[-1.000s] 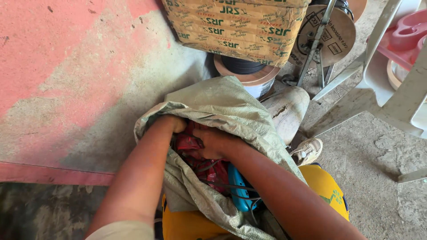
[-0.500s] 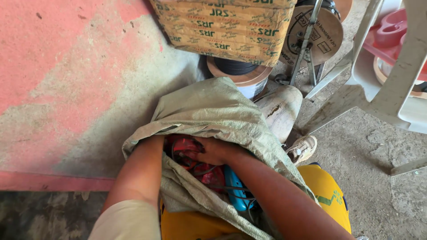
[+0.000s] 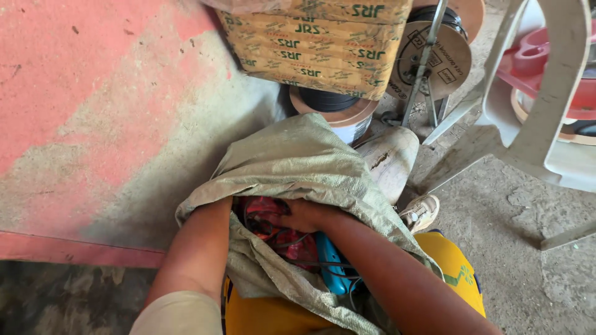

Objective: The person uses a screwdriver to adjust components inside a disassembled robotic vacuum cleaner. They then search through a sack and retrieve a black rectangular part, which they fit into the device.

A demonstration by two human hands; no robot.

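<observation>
Woven sack [image 3: 298, 161]: both hands inside its mouth. Right hand [image 3: 304, 214] rests on red cloth [image 3: 273, 220]; grip unclear. Left hand hidden.

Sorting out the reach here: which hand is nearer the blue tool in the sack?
Right. The right hand rests on the red cloth just above the blue tool; the left hand is hidden inside the sack, farther left.

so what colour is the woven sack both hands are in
Dull olive-green woven sack, plain, clearest in the head view.

Both hands in sack [image 3: 298, 167], cardboard box [image 3: 316, 43] behind, chair [image 3: 534, 124] right
</observation>
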